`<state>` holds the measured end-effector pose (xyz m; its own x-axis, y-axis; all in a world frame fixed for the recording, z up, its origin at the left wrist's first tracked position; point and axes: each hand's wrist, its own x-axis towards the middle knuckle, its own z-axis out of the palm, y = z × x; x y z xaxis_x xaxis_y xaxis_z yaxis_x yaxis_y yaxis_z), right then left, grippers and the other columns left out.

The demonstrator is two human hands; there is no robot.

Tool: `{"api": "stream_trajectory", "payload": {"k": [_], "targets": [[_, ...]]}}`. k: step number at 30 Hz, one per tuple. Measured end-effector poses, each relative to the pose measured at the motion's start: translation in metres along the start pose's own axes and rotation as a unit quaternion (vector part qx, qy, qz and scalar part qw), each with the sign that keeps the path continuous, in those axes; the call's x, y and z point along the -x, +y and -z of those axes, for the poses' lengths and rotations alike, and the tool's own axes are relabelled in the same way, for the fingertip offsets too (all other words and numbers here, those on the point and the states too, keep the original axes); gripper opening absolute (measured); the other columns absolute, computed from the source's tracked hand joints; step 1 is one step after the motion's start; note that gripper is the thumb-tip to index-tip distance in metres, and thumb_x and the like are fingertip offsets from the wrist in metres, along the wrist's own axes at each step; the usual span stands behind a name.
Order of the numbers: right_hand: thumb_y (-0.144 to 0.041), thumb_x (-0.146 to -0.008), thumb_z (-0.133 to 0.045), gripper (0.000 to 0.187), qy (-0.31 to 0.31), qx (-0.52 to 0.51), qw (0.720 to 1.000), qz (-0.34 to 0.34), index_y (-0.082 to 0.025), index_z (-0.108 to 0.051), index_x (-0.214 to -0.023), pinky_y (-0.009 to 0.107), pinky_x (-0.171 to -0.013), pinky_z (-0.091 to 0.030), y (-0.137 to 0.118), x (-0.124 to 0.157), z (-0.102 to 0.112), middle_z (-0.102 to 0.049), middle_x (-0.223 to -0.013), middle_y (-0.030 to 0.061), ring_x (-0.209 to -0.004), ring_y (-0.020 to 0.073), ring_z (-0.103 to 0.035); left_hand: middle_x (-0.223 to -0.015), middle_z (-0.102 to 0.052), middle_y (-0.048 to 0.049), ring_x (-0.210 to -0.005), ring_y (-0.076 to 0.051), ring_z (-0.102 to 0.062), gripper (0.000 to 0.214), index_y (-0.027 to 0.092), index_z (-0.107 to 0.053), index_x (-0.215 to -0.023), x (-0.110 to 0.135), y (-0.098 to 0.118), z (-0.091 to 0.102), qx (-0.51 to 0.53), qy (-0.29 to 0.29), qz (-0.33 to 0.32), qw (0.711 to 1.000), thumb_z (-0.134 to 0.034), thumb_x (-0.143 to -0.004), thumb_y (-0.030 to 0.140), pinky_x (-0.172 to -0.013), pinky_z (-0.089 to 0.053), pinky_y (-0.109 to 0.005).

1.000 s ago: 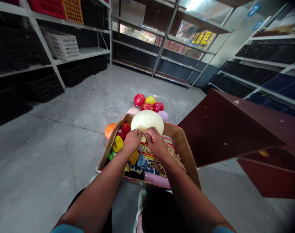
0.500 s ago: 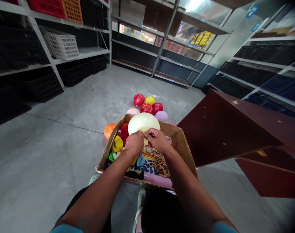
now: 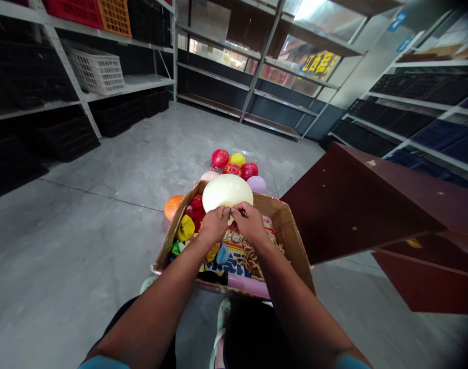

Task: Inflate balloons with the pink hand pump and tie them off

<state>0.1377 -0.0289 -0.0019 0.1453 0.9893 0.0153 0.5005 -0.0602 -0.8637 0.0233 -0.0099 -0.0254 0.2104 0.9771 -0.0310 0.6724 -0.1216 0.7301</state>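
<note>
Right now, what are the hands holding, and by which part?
Both the left hand and the right hand pinch the cream balloon at its neck, on the near underside, above the cardboard box.

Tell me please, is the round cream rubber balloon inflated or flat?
Inflated: the cream rubber balloon looks round, smooth and full.

Both bare forearms outstretched, left hand (image 3: 214, 224) and right hand (image 3: 251, 223) side by side, fingers (image 3: 239, 207) pinched together.
</note>
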Motion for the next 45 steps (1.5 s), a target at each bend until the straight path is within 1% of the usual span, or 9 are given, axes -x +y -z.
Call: {"api": "stream_trajectory", "payload": {"k": [3,7,16,23,30,35,38,42,45], "targets": [[-0.039,-0.077,-0.053,0.02,-0.058,-0.098,0.992,-0.053,-0.02,-0.059,-0.079,0.021,-0.038,-0.042,-0.003,0.003,0.006,-0.059,-0.054,-0.0032,-0.042,0.0123,-0.056,-0.093,-0.068,-0.0126,-0.086,-0.022,-0.062,0.043,0.015,-0.064,-0.097,-0.001,-0.002,0.0,-0.008,0.007,0.019,1.0,-0.025,-0.095,0.034,-0.079,-0.044,-0.033],[-0.037,-0.073,-0.059,0.023,-0.093,-0.123,0.986,-0.06,-0.019,-0.064,-0.086,0.018,-0.035,-0.038,-0.001,0.001,0.013,-0.059,-0.051,-0.0031,-0.04,0.0104,-0.053,-0.094,-0.068,-0.0132,-0.086,-0.023,-0.062,0.043,0.015,-0.064,-0.098,-0.001,-0.003,-0.001,-0.003,0.018,0.023,1.0,-0.027,-0.094,0.034,-0.078,-0.044,-0.034],[-0.035,-0.061,-0.072,0.024,-0.013,-0.13,0.991,-0.008,-0.017,-0.066,-0.076,0.02,-0.039,-0.039,0.002,-0.005,0.009,-0.064,-0.063,-0.0009,-0.044,0.01,-0.054,-0.095,-0.068,-0.0136,-0.089,-0.023,-0.063,0.043,0.014,-0.063,-0.099,0.002,0.002,0.0,0.003,0.02,0.006,1.0,-0.025,-0.094,0.033,-0.081,-0.044,-0.034],[-0.033,-0.07,-0.061,0.015,-0.004,-0.065,0.997,0.029,-0.018,-0.062,-0.069,0.023,-0.045,-0.039,0.003,-0.002,0.006,-0.056,-0.053,-0.0039,-0.044,0.0101,-0.047,-0.096,-0.068,-0.0143,-0.09,-0.024,-0.063,0.042,0.014,-0.061,-0.101,0.003,0.003,0.0,-0.025,0.019,-0.007,0.999,-0.024,-0.095,0.032,-0.081,-0.045,-0.034],[-0.028,-0.074,-0.055,0.012,0.143,0.162,0.971,0.097,-0.02,-0.056,-0.065,0.027,-0.06,-0.042,0.003,0.004,-0.005,-0.061,-0.065,0.0003,-0.06,0.0147,-0.053,-0.097,-0.068,-0.0135,-0.091,-0.023,-0.063,0.042,0.014,-0.062,-0.099,0.003,0.007,0.0,-0.016,0.009,-0.019,1.0,-0.024,-0.095,0.032,-0.083,-0.045,-0.034],[-0.03,-0.083,-0.051,0.013,0.07,0.08,0.98,0.167,-0.02,-0.058,-0.079,0.026,-0.064,-0.047,0.009,0.009,-0.005,-0.064,-0.078,0.0026,-0.067,0.015,-0.06,-0.097,-0.068,-0.0119,-0.092,-0.021,-0.062,0.039,0.015,-0.063,-0.094,-0.001,0.001,-0.002,0.051,0.037,0.0,0.998,-0.028,-0.094,0.031,-0.084,-0.044,-0.032],[-0.032,-0.086,-0.048,0.014,0.023,0.03,0.989,0.145,-0.021,-0.056,-0.087,0.026,-0.061,-0.049,0.011,0.008,-0.003,-0.064,-0.076,0.0011,-0.063,0.0143,-0.062,-0.088,-0.068,-0.0087,-0.082,-0.019,-0.061,0.037,0.016,-0.063,-0.09,-0.002,-0.004,-0.005,0.108,0.044,-0.001,0.993,-0.031,-0.092,0.034,-0.079,-0.045,-0.03],[-0.034,-0.088,-0.045,0.017,0.041,-0.004,0.993,0.112,-0.022,-0.052,-0.098,0.025,-0.055,-0.049,0.012,0.006,-0.002,-0.064,-0.081,0.0003,-0.058,0.0131,-0.062,-0.072,-0.063,-0.0044,-0.069,-0.016,-0.056,0.039,0.018,-0.061,-0.078,-0.003,-0.007,-0.007,0.154,0.045,0.0,0.987,-0.031,-0.091,0.039,-0.07,-0.045,-0.028],[-0.033,-0.087,-0.046,0.016,0.056,0.028,0.989,0.131,-0.021,-0.055,-0.093,0.026,-0.059,-0.048,0.011,0.005,-0.001,-0.064,-0.083,0.0011,-0.062,0.0132,-0.06,-0.072,-0.061,-0.0032,-0.068,-0.015,-0.054,0.038,0.018,-0.059,-0.077,-0.003,-0.007,-0.008,0.192,0.048,-0.011,0.98,-0.031,-0.09,0.04,-0.068,-0.044,-0.026]]}}
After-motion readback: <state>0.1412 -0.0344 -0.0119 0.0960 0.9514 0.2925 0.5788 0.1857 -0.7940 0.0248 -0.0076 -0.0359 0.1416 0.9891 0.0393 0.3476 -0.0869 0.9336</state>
